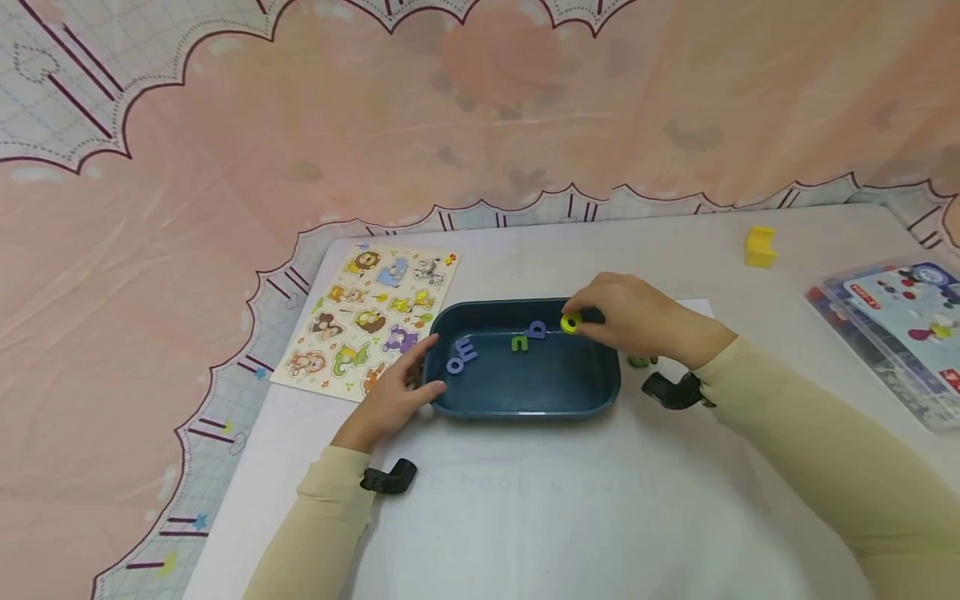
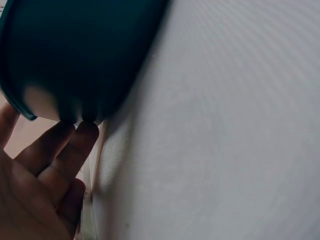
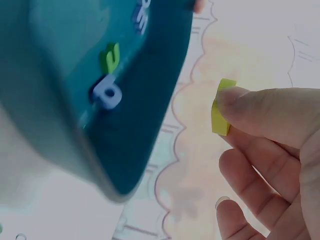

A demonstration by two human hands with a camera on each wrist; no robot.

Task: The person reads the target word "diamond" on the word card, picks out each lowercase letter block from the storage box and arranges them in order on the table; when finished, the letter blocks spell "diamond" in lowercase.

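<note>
A dark teal tray (image 1: 525, 392) stands on the white table. My left hand (image 1: 396, 392) touches its left end, and the left wrist view shows extended fingertips against the outer wall. Above the tray's far right part, my right hand (image 1: 637, 321) pinches a yellow letter o (image 1: 570, 322) between thumb and index finger. From the right wrist view, the letter (image 3: 223, 110) is seen edge-on. Inside the tray, a purple m (image 1: 465, 349) and a purple o (image 1: 454, 366) lie at the left. A green letter (image 1: 519, 343) and a purple round-bowled letter (image 1: 536, 330) lie near the middle.
An animal sticker sheet (image 1: 360, 321) lies left of the tray, partly behind my left hand. A yellow block (image 1: 760, 247) stands at the back right. At the right edge is a clear plastic case (image 1: 900, 325). Small green pieces (image 1: 641, 362) lie beside the tray, below my right wrist.
</note>
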